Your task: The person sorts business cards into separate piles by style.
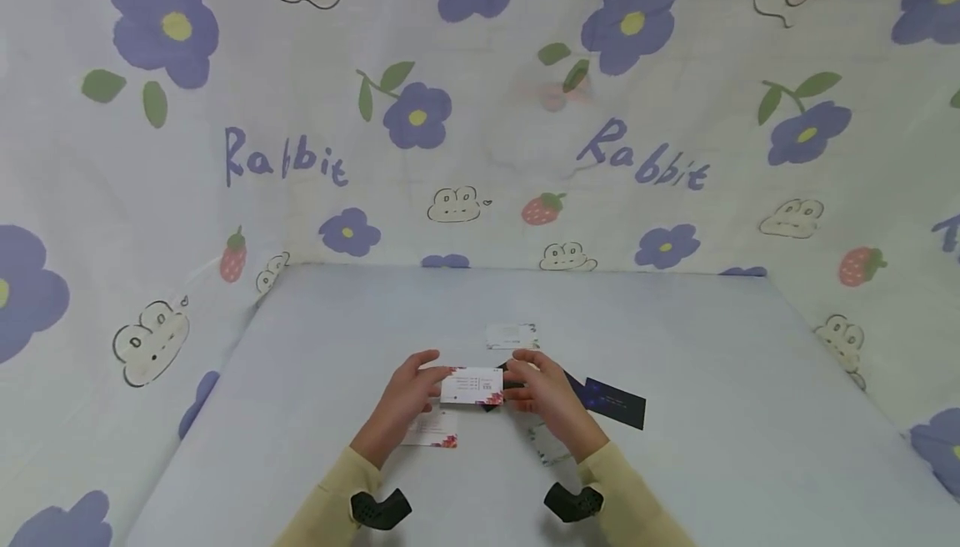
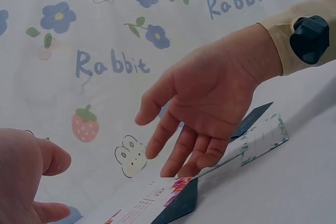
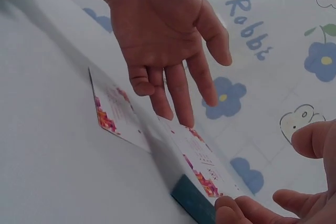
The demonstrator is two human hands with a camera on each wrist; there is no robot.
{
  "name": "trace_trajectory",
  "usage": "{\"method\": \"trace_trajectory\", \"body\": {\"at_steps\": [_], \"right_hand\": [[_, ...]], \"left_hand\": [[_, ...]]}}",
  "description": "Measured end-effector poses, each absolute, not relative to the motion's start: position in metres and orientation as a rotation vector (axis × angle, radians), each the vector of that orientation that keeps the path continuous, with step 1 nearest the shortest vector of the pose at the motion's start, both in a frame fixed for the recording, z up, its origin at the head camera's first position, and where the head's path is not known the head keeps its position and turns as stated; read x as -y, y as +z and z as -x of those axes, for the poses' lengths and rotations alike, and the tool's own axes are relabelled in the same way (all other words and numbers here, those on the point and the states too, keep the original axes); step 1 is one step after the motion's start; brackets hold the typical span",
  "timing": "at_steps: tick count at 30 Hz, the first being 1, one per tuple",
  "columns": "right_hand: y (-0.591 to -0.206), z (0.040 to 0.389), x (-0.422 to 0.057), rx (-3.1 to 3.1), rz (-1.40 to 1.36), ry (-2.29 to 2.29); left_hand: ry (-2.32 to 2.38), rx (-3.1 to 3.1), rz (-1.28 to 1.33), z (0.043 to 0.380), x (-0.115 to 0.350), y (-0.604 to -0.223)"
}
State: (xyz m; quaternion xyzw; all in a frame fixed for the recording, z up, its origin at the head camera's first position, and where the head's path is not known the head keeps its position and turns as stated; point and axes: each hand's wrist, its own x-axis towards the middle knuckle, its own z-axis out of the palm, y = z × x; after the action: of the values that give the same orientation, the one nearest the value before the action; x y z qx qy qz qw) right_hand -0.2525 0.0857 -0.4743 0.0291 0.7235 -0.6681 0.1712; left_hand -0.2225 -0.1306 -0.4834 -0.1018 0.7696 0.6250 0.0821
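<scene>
While left hand (image 1: 400, 403) and right hand (image 1: 555, 401), loosely spread, touch a white card (image 1: 471, 386), dark card (image 2: 181, 205) below partly hidden

"How does the bare left hand (image 1: 407, 394) sit?"
"It faces the bare right hand (image 1: 552, 396), palms inward, fingers loosely extended, thumbs spread."
"And the cream-sleeved forearms (image 1: 332, 489)?"
"They reach forward, slanting inward."

From the head, the tabletop (image 1: 735, 338) is viewed forward and downward; by both wrist views, angled inward at close range, the hands (image 1: 405, 393) (image 1: 553, 398) and white card (image 1: 471, 386) are shared.
</scene>
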Motion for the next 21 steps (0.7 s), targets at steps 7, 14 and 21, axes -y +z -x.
{"method": "trace_trajectory", "body": {"at_steps": [7,14,21], "right_hand": [[-0.474,0.245,-0.077,-2.08,-0.072,-1.871],[-0.481,0.242,-0.069,-2.067,-0.056,-1.883],[-0.482,0.237,-0.061,-2.061,-0.02,-1.876]], "left_hand": [[1.871,-2.293,0.307,0.218,0.139,-0.482],[1.852,-2.322,0.281,0.214,0.147,-0.484],[1.814,-2.324,0.337,0.206,0.156,-0.489]]}}
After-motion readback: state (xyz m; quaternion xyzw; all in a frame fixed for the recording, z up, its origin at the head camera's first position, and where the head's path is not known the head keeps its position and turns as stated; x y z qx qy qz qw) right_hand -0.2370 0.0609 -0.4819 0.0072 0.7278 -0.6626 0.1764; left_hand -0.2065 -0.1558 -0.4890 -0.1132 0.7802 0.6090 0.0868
